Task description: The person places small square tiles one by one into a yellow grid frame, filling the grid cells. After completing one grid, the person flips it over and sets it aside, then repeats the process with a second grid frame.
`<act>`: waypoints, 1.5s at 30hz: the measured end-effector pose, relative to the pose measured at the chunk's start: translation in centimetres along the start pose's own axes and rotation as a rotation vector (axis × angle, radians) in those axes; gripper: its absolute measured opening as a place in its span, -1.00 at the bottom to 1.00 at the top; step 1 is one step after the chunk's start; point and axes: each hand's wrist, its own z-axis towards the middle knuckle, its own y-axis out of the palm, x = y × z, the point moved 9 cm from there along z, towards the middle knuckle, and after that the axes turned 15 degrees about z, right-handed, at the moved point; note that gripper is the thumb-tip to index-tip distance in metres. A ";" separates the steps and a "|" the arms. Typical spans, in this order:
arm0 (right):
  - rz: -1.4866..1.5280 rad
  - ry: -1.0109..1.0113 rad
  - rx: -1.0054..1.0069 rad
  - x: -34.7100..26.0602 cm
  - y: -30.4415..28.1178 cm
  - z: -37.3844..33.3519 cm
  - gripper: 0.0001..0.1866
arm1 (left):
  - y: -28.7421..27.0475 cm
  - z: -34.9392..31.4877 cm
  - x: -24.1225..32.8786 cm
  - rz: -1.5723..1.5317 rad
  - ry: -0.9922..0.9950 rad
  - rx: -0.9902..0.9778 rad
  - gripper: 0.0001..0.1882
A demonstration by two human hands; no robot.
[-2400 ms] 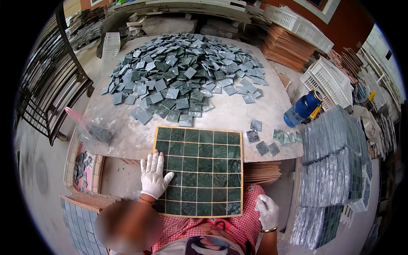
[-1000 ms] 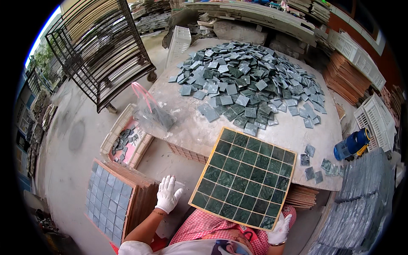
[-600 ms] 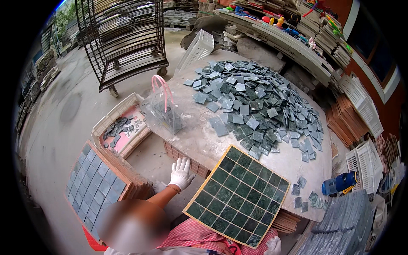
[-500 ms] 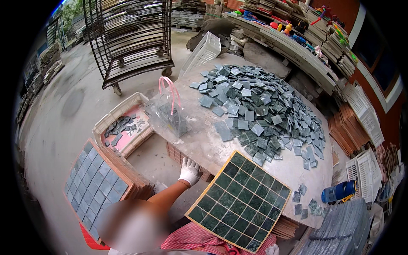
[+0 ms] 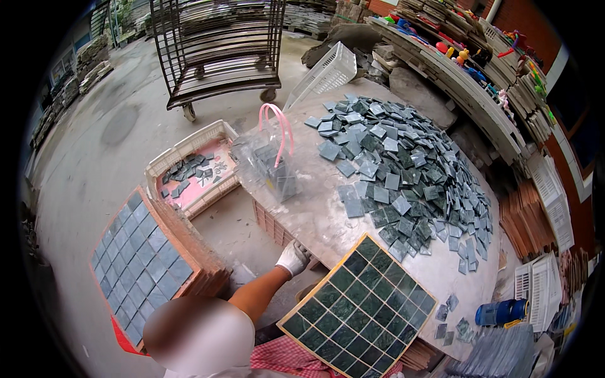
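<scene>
Lying at five o'clock in my remote view, a square panel of dark green tiles (image 5: 359, 309) with a yellow border is turned cornerwise. Its far corner overlaps the near edge of a dusty, pale table (image 5: 318, 223); its near part covers some pink checked cloth (image 5: 283, 354).

Just below the centre, at six o'clock, I see the left hand (image 5: 293, 258) in a white glove, its arm coming from seven o'clock. The fingers look bent at the table's edge, left of the panel and apart from it; I cannot tell whether they grip anything. Of the right hand (image 5: 396, 375), only a pale sliver shows under the panel's nearest corner, so its pose is hidden from me.

Between two and three o'clock, a broad heap of small grey-green tiles (image 5: 409, 170) covers much of the tabletop. Toward ten, close to the centre, stands a clear bag (image 5: 271, 167) with pink handles. At nine, a cream crate (image 5: 189, 201) holds dark tile pieces on a pink bottom. At eight I find a stack of grey-tiled sheets (image 5: 142, 258), tilted. At four, a blue bottle (image 5: 501, 312) lies near a few loose tiles (image 5: 441, 313). At eleven stands a dark wheeled rack (image 5: 217, 57).
</scene>
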 end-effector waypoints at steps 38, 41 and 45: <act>0.044 -0.395 -0.063 -6.2 -1.6 1.1 -0.71 | -30.0 -22.3 -20.3 -1.837 -0.799 0.647 -0.57; 0.336 -0.252 -0.163 -5.5 0.3 0.5 -0.58 | -36.7 -26.1 -17.5 -1.727 -0.708 0.792 -0.53; 1.087 -0.047 -0.429 -14.3 5.0 -3.3 -0.60 | -37.8 -27.9 -16.2 -1.684 -0.551 0.796 -0.38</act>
